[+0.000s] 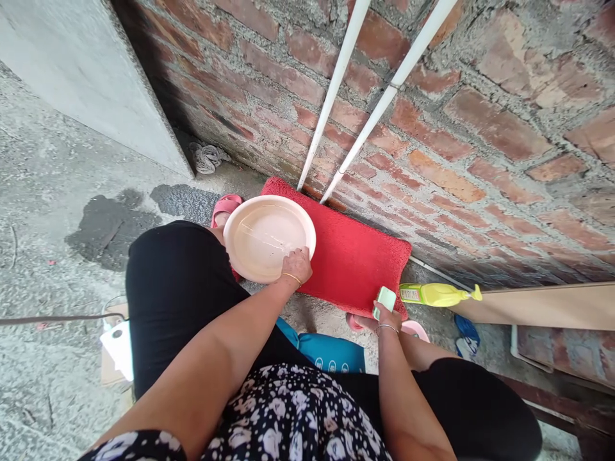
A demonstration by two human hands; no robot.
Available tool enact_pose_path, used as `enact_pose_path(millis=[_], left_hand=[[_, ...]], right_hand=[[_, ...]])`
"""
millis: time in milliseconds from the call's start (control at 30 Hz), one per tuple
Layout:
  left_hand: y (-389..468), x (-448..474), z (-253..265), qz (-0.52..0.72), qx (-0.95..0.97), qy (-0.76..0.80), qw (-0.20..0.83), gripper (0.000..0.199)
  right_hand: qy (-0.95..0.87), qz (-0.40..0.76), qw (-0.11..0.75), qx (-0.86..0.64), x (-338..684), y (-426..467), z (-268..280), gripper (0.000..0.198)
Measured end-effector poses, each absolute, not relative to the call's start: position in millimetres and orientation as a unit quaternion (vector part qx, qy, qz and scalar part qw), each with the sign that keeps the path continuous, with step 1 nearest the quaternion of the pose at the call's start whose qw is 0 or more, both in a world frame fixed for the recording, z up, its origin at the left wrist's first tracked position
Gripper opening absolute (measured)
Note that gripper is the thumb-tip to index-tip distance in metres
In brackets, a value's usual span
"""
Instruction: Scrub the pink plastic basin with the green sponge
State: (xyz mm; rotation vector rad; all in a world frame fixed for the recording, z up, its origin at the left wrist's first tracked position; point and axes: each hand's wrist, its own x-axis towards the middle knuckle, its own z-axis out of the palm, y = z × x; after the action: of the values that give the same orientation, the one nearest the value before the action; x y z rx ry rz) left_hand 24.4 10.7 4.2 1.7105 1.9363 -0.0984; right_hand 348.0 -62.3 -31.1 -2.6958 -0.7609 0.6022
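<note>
The pale pink plastic basin [254, 240] has a shallow layer of clear water in it and rests over the left end of a red mat [346, 250]. At its near right rim, my left hand [296, 266] is closed with the fingers on the inner side. Over the mat's near right corner is my right hand [388, 315], gripping a pale green block [385, 301] with rounded corners. Its underside is hidden, so its exact kind does not show. Just right of that hand lies a yellow pump bottle [432, 294].
A brick wall [432, 147] with two white pipes [369, 121] rises behind the mat. A grey slab [96, 77] leans at the upper left. Wet patches [113, 227] mark the concrete. A blue bag [331, 351] lies between my legs, and a cardboard sheet [538, 304] is at the right.
</note>
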Motion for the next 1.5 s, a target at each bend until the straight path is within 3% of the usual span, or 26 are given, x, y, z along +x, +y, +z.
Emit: enact_pose_path(millis=[100, 200, 300, 433, 633, 767, 1033, 1300, 1500], left_hand=[[11, 24, 5, -0.033, 0.637, 0.722, 0.27, 0.034], [11, 24, 5, -0.034, 0.638, 0.722, 0.267, 0.033], [11, 24, 5, -0.035, 0.639, 0.721, 0.267, 0.032], [11, 24, 3, -0.031, 0.636, 0.72, 0.276, 0.032], [11, 25, 4, -0.038, 0.633, 0.721, 0.281, 0.035], [10, 25, 4, -0.035, 0.637, 0.721, 0.271, 0.034], [9, 24, 2, -0.028, 0.64, 0.723, 0.259, 0.035], [10, 23, 4, -0.038, 0.641, 0.724, 0.254, 0.031], [9, 23, 1, -0.039, 0.642, 0.724, 0.249, 0.033]], right_hand=[[-0.226, 0.224, 0.136, -0.938, 335, -57, -28, 0.054], [-0.348, 0.234, 0.136, -0.898, 295, -45, -26, 0.06], [-0.451, 0.22, 0.084, -0.861, 265, -38, -27, 0.066], [-0.439, 0.217, 0.041, -0.871, 280, -44, -28, 0.073], [-0.285, 0.224, 0.089, -0.928, 330, -56, -17, 0.059], [-0.347, 0.232, 0.137, -0.898, 295, -48, -16, 0.059], [-0.549, 0.264, 0.022, -0.792, 222, -42, -25, 0.067], [-0.353, 0.252, 0.103, -0.895, 300, -53, -11, 0.049], [-0.432, 0.262, 0.12, -0.855, 256, -32, -22, 0.056]])
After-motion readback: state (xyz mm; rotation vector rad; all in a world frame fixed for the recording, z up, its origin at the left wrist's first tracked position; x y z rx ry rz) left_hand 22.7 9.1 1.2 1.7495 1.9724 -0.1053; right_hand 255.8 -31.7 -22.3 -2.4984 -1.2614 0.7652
